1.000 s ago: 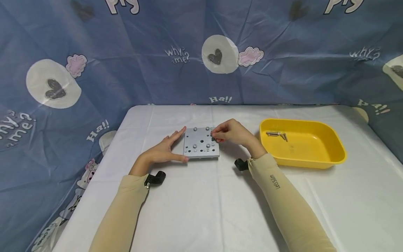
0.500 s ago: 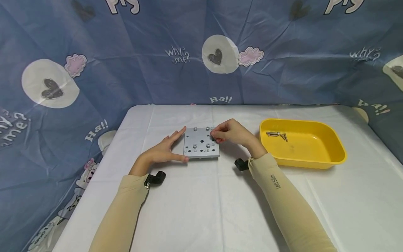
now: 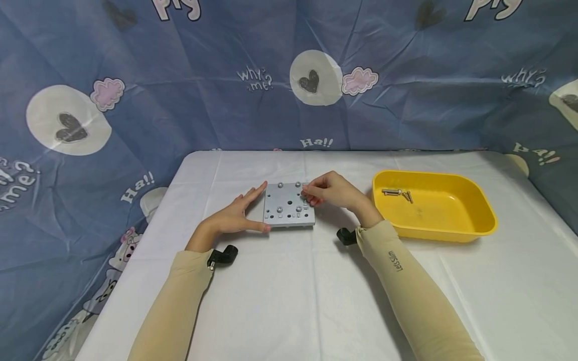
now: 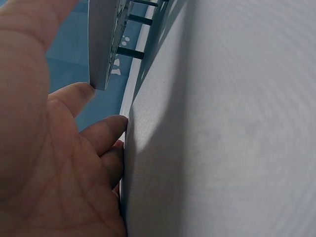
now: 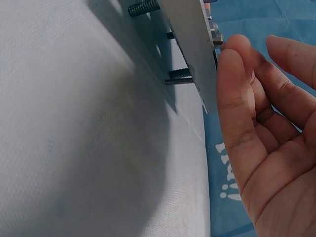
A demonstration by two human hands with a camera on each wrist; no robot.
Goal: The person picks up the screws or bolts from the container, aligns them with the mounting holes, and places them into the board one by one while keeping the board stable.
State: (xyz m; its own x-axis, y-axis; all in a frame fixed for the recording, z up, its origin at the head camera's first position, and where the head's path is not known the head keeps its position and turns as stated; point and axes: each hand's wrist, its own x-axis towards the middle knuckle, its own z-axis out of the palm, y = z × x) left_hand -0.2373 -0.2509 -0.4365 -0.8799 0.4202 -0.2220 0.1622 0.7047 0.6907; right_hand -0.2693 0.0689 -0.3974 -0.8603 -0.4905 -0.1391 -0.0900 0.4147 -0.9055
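Observation:
In the head view a grey metal plate (image 3: 289,194) with holes and several screws stands raised on the white table. My left hand (image 3: 229,218) is at its left side, thumb and index finger spread to the front and back corners. From the left wrist view, a fingertip touches the corner of the plate (image 4: 101,47). My right hand (image 3: 338,192) pinches a small screw (image 3: 305,200) at the plate's right side, its fingers partly hiding it. Screw shanks (image 5: 178,78) stick out below the plate in the right wrist view, beside my right hand (image 5: 266,123).
To the right is a yellow tray (image 3: 456,220) with several loose screws (image 3: 392,191) at its left end. White cloth (image 3: 271,296) covers the table, and a blue printed curtain (image 3: 253,120) hangs behind it and along the left.
The screw at my right fingertips shows less dark shank than before, and those fingers have shifted slightly. My left hand and the plate have hardly moved.

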